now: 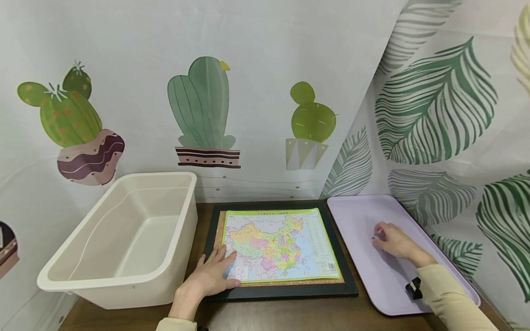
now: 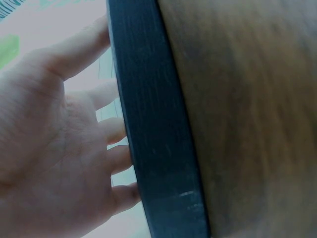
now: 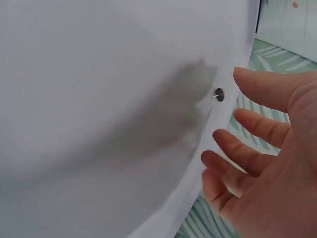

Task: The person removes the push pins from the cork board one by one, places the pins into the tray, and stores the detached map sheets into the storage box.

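At the lilac tray [image 1: 352,214], the right hand [image 1: 393,241], fingers parted, should pinch the tack [image 3: 219,94] by its head, the left hand [image 1: 211,275] spread at the map's [image 1: 265,248] edge.

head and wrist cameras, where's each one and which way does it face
Head: on the head, facing forward and down at map; left hand and right hand show.
Left wrist: worn there, facing the frame; left hand shows.
Right wrist: worn there, facing the pin and tray; right hand shows.
Head and right wrist share the tray.
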`<state>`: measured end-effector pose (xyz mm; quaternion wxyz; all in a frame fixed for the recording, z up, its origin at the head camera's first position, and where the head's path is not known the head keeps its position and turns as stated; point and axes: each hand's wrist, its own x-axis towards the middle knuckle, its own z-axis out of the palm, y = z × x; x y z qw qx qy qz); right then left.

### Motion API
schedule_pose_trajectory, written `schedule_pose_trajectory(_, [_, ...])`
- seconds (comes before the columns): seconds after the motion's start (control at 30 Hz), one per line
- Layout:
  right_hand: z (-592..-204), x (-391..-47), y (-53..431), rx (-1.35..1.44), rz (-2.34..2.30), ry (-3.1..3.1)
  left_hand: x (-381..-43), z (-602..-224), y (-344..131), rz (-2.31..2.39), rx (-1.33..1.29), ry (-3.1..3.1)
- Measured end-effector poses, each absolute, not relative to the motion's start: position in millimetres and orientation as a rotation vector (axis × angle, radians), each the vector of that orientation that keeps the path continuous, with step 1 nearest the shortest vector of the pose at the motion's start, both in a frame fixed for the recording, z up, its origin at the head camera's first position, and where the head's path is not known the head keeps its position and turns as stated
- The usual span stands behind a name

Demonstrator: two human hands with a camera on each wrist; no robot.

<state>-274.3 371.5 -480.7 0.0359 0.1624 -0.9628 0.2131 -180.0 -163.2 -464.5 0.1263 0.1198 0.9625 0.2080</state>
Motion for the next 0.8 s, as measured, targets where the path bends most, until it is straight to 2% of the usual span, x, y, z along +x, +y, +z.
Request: schedule_pose_trajectory(0.8, [-452.5, -256.3, 295.5, 0.072, 1.013, -2.917, -178.8, -461.6, -162.4, 0.622, 0.360, 2.795])
